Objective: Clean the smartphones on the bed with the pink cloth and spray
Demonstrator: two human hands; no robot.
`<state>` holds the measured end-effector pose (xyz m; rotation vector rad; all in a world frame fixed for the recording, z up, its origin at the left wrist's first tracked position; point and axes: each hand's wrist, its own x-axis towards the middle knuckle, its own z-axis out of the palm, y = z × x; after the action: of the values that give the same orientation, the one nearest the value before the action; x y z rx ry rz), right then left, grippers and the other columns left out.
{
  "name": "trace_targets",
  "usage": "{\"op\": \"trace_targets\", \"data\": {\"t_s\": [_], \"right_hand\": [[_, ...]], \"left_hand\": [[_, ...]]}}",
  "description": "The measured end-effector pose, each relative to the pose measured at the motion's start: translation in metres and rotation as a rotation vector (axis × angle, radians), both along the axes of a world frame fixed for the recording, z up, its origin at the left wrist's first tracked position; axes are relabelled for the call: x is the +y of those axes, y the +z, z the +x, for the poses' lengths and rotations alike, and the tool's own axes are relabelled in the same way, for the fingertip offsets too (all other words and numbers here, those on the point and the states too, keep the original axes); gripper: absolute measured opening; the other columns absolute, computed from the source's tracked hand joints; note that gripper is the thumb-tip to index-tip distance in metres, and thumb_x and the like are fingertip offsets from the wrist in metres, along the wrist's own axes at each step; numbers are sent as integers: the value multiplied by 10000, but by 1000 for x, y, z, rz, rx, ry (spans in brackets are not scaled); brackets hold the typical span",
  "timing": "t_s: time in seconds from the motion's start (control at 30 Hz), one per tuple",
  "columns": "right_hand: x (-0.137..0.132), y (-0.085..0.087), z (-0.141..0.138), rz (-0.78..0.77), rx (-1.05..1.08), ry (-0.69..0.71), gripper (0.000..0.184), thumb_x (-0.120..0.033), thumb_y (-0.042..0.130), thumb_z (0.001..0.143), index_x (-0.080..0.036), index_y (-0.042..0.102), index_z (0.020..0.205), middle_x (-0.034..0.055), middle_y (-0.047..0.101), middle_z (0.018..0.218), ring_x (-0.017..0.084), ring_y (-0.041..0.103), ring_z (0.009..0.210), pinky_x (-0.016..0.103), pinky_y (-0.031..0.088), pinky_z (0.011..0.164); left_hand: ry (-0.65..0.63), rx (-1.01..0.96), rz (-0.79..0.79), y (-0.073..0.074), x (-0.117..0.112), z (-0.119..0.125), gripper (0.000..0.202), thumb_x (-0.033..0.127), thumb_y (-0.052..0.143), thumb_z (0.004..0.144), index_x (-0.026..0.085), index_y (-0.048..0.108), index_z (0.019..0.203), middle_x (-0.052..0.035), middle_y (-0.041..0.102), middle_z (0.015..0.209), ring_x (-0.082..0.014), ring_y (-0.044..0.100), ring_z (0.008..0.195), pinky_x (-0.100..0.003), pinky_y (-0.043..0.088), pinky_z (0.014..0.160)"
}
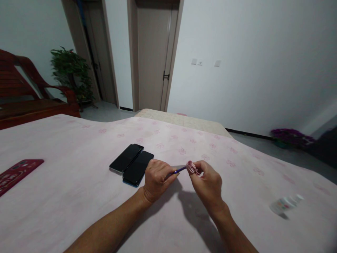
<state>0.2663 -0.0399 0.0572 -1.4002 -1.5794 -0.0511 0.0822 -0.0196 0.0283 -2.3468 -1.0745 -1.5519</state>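
Note:
My left hand (158, 175) is closed around a phone (181, 169) that is seen nearly edge-on, with a shiny blue-purple rim. In my right hand (207, 179) is a crumpled pink cloth (192, 167), pinched between the fingers and touching the far end of the phone. Two more phones lie side by side to the left of my hands: one black-screened phone (126, 158) and a second phone (138, 168) with a blue edge, both screen up. A small white bottle (285, 205) with a narrow cap lies or stands tilted at the right, blurred.
A pink flowered sheet (86, 182) covers the surface under my hands. At the left edge lies a dark red patterned case or box (18, 174). Beyond are a wooden bench (31, 98), a leafy plant (71, 73), a door (152, 56) and purple flowers (292, 136).

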Motion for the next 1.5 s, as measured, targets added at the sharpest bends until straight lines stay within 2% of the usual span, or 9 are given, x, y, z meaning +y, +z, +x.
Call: {"op": "trace_targets", "data": {"t_s": [0.07,0.2,0.4,0.57,0.77,0.9,1.5], "right_hand": [[2,0,2,-13,79,-18,298,-475,655,851,-201,663,732,-3,628,631,135,532,577,254,404,590],[6,-1,2,-70,264,39,289,-465,696,818,-190,647,745,-23,592,616,124,492,570,242,394,562],[9,-4,-2,-79,405,107,259,-430,732,789,-184,650,792,-29,597,650,119,501,583,232,399,555],[9,-7,-4,-14,390,119,229,-409,722,816,-189,659,833,-11,640,721,131,539,642,246,432,615],[6,-6,-7,-7,344,144,226,-400,721,818,-192,645,777,-20,615,667,123,509,593,240,415,575],[8,-8,-4,19,344,101,233,-409,721,820,-189,649,795,-12,629,685,127,517,608,246,422,590],[7,-2,-3,-27,320,112,263,-427,712,802,-187,628,734,-27,586,619,114,493,557,229,401,544]], "left_hand": [[20,-44,-24,0,2,-1,115,308,683,900,234,712,818,18,706,694,-149,632,684,-349,354,744],[40,-163,-61,3,7,-3,125,312,709,883,227,707,791,23,696,692,-141,621,668,-333,353,733],[14,-220,-117,6,5,-1,116,286,724,865,222,709,770,37,659,653,-123,587,624,-309,327,688],[-21,-239,-142,7,1,2,117,276,724,861,213,712,763,36,651,644,-114,572,602,-298,329,666],[-35,-218,-117,8,-1,4,129,290,726,864,202,706,772,29,661,654,-119,583,611,-297,331,666],[-37,-199,-114,7,-1,3,131,295,727,865,203,704,775,26,659,655,-125,587,618,-299,331,669],[-33,-156,-131,6,-2,3,135,301,708,882,210,707,783,22,647,646,-131,584,620,-309,329,667]]}}
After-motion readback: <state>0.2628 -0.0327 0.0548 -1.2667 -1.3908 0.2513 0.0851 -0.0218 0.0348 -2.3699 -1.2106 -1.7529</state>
